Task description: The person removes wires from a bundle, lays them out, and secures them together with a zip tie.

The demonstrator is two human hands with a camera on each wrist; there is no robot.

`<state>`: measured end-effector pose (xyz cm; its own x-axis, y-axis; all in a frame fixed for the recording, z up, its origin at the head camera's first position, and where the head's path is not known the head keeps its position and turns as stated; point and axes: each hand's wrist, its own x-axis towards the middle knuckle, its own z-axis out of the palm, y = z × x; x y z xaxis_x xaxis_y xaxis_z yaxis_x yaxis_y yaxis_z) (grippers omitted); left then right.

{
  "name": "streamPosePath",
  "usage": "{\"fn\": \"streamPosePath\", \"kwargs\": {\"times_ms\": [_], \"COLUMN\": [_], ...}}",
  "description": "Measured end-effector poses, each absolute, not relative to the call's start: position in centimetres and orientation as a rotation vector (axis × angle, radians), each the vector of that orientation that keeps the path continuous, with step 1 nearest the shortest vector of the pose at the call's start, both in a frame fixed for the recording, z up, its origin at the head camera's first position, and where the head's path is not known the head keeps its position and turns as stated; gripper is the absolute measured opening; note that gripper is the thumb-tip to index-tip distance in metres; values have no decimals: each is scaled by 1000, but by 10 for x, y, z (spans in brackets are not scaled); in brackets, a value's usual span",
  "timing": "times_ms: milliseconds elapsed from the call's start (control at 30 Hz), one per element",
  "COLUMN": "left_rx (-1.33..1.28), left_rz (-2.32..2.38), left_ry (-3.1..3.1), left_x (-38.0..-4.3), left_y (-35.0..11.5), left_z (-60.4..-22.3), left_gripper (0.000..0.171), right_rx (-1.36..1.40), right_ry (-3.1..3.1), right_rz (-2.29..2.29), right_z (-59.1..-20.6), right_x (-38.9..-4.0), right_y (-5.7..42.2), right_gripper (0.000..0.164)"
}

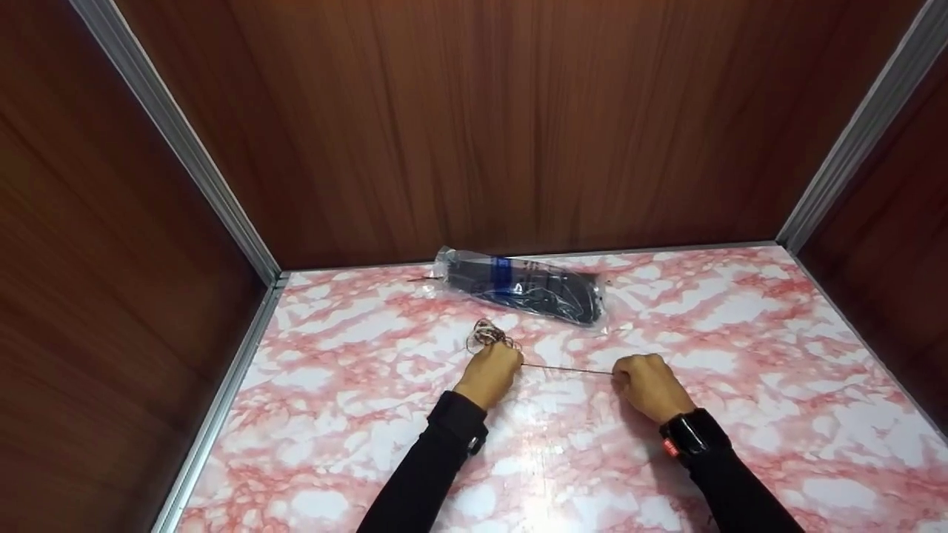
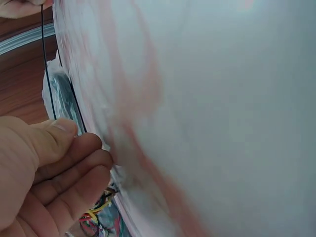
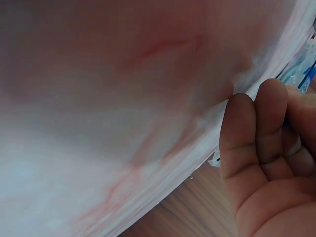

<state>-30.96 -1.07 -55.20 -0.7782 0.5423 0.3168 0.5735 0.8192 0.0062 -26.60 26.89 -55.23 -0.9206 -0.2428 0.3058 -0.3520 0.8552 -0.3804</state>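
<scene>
A thin dark wire (image 1: 566, 369) runs nearly straight between the two hands, a little above or on the table. My left hand (image 1: 490, 374) pinches it between thumb and forefinger; in the left wrist view, two dark strands (image 2: 48, 74) reach up from those fingers. My right hand (image 1: 652, 385) grips the other end with curled fingers, and in the right wrist view the pinch itself is mostly hidden. Just beyond the left hand lies a loose tangle of wires (image 1: 485, 333), partly covered by that hand. Red, yellow and black strands (image 2: 94, 215) show in it from the left wrist.
A clear plastic bag (image 1: 526, 289) with dark contents and a blue band lies at the back of the pink-and-white marbled table (image 1: 355, 444). Brown wood-grain panels (image 1: 518, 133) with metal edge strips (image 1: 185, 148) enclose the table at the back and both sides.
</scene>
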Motion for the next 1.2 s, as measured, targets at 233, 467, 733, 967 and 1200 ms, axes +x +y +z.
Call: {"fn": "streamPosePath", "kwargs": {"times_ms": [233,467,733,967,1200], "left_rx": [-726,-636,-604,-613,-546], "left_rz": [-209,-211,-431,-341,-218], "left_ry": [-2782,-2723,-2759,-2723,-2629], "left_x": [-312,-315,-312,-314,-313], "left_y": [-41,-75,-106,-116,-131], "left_z": [-546,-550,-551,-552,-555], "left_gripper": [17,12,11,12,14], "right_rx": [447,375,328,274,219], "right_ry": [-2793,-2794,-2836,-2865,-2894], "right_rz": [645,651,653,663,688], "right_z": [-546,-544,-543,-538,-530], "right_x": [-268,-264,-258,-253,-252], "right_y": [271,278,285,293,304], "right_gripper": [18,18,17,18,9]}}
